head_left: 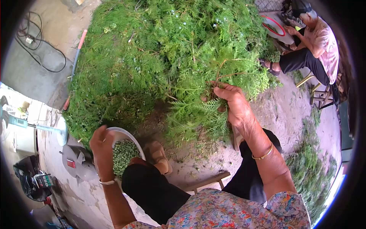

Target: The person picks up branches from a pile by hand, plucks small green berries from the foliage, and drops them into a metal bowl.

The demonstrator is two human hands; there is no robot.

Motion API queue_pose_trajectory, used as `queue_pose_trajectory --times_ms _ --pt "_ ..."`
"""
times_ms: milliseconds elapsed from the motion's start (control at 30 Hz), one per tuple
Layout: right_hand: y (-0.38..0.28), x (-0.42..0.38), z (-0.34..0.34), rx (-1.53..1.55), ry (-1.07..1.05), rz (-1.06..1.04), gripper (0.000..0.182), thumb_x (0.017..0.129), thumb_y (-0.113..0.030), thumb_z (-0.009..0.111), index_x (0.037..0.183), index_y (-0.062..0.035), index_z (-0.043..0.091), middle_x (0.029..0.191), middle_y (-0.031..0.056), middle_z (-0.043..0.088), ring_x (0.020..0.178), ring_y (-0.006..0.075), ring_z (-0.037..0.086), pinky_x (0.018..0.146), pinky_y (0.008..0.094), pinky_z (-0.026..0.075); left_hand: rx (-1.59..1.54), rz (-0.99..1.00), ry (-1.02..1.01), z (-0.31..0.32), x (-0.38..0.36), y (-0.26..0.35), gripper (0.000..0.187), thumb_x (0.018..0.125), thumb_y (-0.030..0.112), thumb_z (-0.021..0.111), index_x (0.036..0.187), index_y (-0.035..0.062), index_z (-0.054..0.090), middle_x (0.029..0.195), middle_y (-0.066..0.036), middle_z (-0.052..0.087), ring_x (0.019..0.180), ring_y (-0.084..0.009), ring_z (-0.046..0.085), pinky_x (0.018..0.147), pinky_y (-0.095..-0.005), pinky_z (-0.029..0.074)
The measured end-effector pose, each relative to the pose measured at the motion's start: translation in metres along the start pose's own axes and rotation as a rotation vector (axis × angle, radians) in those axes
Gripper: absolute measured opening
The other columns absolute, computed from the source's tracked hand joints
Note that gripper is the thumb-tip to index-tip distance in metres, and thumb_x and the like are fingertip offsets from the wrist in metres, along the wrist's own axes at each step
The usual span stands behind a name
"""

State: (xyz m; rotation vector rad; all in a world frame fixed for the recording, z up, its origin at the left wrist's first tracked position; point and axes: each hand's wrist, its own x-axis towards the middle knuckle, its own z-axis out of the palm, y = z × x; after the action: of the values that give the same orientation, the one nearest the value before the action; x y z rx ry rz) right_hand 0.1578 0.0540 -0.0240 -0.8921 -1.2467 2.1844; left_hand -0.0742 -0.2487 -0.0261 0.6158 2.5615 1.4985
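Note:
My right hand [237, 105] is closed around the stem of a leafy evergreen sprig [206, 110], whose flat green fronds spread on both sides of the fingers. Beside the left rim of a pale bowl [131, 134] is my left hand [102, 147], slightly blurred. Its fingers are loosely bent and apart, with nothing visible between them. Small round green cones [125, 154] fill much of the bowl, which rests by my left knee. In front of me rises a large heap of cut evergreen branches [152, 57], with some bluish cones among the fronds.
At the upper right a seated person [318, 49] works beside a red-rimmed basin [273, 26]. A long-handled tool [78, 57] lies along the heap's left edge. A fan [61, 131] and a black bag [30, 179] are at left. More greenery [312, 168] lies at right.

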Motion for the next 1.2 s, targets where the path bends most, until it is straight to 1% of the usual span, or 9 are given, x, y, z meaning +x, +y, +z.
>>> queue_pose_trajectory --times_ms 200,267,433,533,633,700,767,900,1200 --pt "0.007 0.004 0.004 0.025 0.074 -0.022 0.016 0.083 -0.011 0.053 0.092 0.0000 0.059 0.086 0.0077 0.063 0.077 0.0147 0.054 0.059 0.0301 0.039 0.141 0.782 -0.265 0.116 -0.048 0.107 0.047 0.072 0.010 0.072 0.113 -0.0014 0.055 0.108 -0.018 0.060 0.096 -0.0290 0.059 0.085 -0.0371 0.047" --pt "0.015 0.010 0.001 0.137 0.109 -0.004 0.009 0.083 -0.013 0.056 0.081 -0.0039 0.057 0.084 0.0052 0.059 0.075 0.0151 0.052 0.058 0.0307 0.039 0.324 0.845 -0.299 0.150 -0.060 0.110 0.060 0.070 0.007 0.069 0.124 -0.0018 0.043 0.116 -0.025 0.051 0.094 -0.0385 0.057 0.082 -0.0421 0.048" --pt "0.018 0.011 -0.005 0.042 0.003 0.029 0.021 0.085 -0.025 0.062 0.086 -0.0035 0.060 0.087 0.0035 0.059 0.075 0.0151 0.052 0.061 0.0291 0.040 0.438 0.816 -0.344 0.196 -0.072 0.062 0.054 0.073 0.000 0.064 0.123 0.0001 0.042 0.106 -0.023 0.053 0.065 -0.0308 0.059 0.054 -0.0384 0.049" --pt "0.020 0.009 0.002 0.188 -0.184 -0.047 0.036 0.093 -0.029 0.053 0.097 0.0069 0.053 0.093 0.0145 0.058 0.088 0.0230 0.058 0.079 0.0384 0.050 0.039 0.656 -0.410 0.193 -0.066 0.060 0.046 0.075 -0.005 0.057 0.120 0.0023 0.048 0.090 -0.017 0.057 0.061 -0.0267 0.057 0.049 -0.0369 0.047" --pt "0.012 0.003 0.001 0.093 -0.164 -0.030 0.044 0.093 -0.027 0.053 0.112 0.0120 0.048 0.103 0.0189 0.057 0.094 0.0271 0.059 0.085 0.0393 0.049 -0.764 -0.406 -0.494 0.174 -0.063 0.100 0.032 0.085 0.000 0.051 0.116 0.0044 0.053 0.070 -0.003 0.053 0.044 -0.0110 0.045 0.038 -0.0224 0.033" --pt "0.013 0.003 -0.005 0.109 -0.150 -0.035 0.042 0.092 -0.022 0.054 0.115 0.0120 0.049 0.101 0.0185 0.060 0.088 0.0244 0.061 0.077 0.0352 0.052 -0.956 -0.494 -0.739 0.156 -0.049 0.095 0.030 0.086 0.001 0.052 0.117 0.0031 0.053 0.071 -0.005 0.054 0.043 -0.0112 0.042 0.038 -0.0247 0.031" --pt "0.011 0.003 -0.009 -0.234 -0.007 -0.024 0.038 0.093 -0.018 0.051 0.117 0.0099 0.048 0.097 0.0188 0.062 0.086 0.0233 0.063 0.073 0.0330 0.052 -1.007 -0.489 -0.763 0.152 -0.043 0.086 0.031 0.087 0.002 0.051 0.118 0.0031 0.052 0.070 -0.005 0.053 0.043 -0.0110 0.041 0.038 -0.0244 0.030" --pt "0.015 0.004 -0.014 -0.189 0.141 -0.022 0.022 0.087 -0.013 0.055 0.094 0.0075 0.059 0.082 0.0115 0.064 0.070 0.0153 0.061 0.059 0.0262 0.051 -1.118 -0.488 -0.815 0.147 -0.038 0.077 0.037 0.087 0.002 0.049 0.123 0.0036 0.049 0.068 -0.007 0.052 0.042 -0.0111 0.040 0.039 -0.0244 0.029" --pt "0.008 0.003 -0.014 -0.244 0.118 -0.037 0.021 0.086 -0.011 0.055 0.092 0.0081 0.059 0.078 0.0107 0.064 0.066 0.0145 0.061 0.057 0.0254 0.050 -1.115 -0.500 -0.791 0.137 -0.033 0.073 0.045 0.087 0.005 0.052 0.131 0.0076 0.044 0.074 -0.012 0.058 0.039 -0.0092 0.040 0.035 -0.0228 0.028"
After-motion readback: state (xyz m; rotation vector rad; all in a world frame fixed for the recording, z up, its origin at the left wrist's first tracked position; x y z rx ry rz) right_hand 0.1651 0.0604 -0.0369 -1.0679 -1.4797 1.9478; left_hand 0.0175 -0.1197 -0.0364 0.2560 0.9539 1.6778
